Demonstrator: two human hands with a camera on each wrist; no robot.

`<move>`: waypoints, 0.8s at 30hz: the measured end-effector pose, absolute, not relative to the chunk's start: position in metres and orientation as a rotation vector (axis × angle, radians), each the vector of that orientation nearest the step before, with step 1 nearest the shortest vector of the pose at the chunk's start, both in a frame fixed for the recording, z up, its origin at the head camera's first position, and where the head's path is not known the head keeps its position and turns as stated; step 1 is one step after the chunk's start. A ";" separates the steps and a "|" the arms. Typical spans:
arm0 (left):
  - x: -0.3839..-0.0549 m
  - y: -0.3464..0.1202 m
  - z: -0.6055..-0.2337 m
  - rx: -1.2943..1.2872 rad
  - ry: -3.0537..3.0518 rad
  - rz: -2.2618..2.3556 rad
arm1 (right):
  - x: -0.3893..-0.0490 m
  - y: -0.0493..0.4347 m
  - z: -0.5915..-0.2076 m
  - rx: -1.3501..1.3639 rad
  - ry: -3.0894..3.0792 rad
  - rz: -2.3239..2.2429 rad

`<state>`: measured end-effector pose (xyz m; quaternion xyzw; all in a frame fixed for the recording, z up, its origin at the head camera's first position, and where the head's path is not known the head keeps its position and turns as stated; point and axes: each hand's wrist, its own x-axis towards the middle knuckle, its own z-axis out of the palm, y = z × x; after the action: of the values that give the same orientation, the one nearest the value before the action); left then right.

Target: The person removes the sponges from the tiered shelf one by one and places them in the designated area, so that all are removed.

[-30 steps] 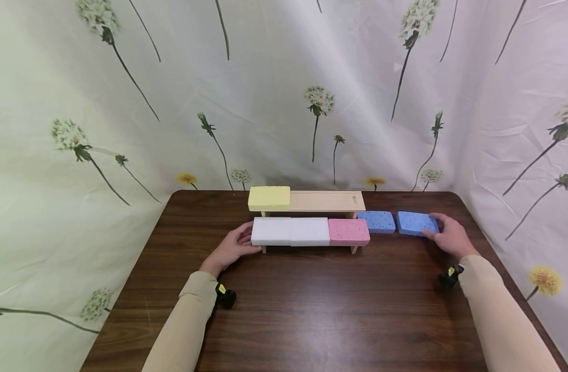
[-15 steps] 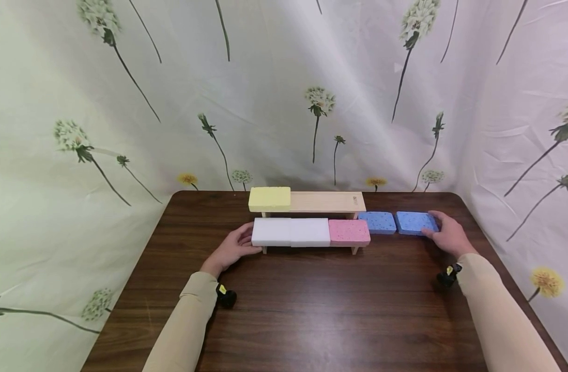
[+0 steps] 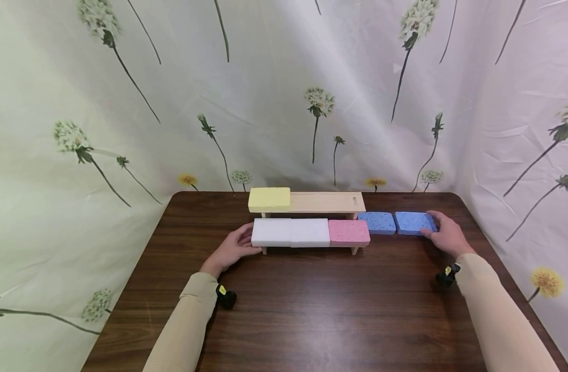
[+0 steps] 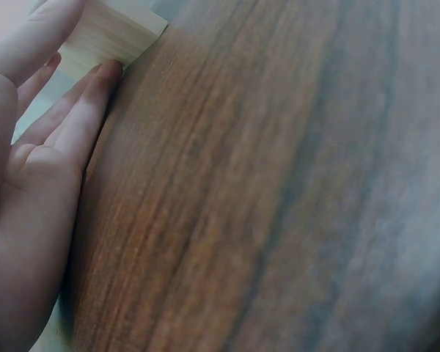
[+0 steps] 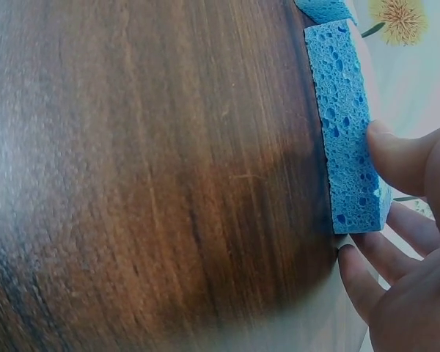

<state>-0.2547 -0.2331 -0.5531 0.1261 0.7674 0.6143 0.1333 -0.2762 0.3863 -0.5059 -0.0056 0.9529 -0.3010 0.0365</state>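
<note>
Dark wood surface: your right hand brings one blue sponge almost against the second blue sponge.
Compared with a second ago it sits slightly further left, so the pair now nearly lines up end to end; you grasp its right end, lying flat near the surface's far right corner. Your left hand grips nothing, fingers against the front stand, whose top carries two white sponges and a pink sponge. Left on the back stand: a yellow sponge.
</note>
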 end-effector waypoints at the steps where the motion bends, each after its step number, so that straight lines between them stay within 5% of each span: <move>1: -0.254 -0.233 -0.553 0.366 2.224 1.783 | -0.276 0.386 -0.506 -0.017 2.927 -0.926; 24: -0.255 -0.234 -0.555 0.360 2.237 1.770 | -0.273 0.382 -0.496 -0.011 2.944 -0.966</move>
<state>-0.2550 -0.2336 -0.5547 0.1241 0.7710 0.6103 0.1328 -0.2727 0.3824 -0.4958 -0.0036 0.9499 -0.3117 0.0214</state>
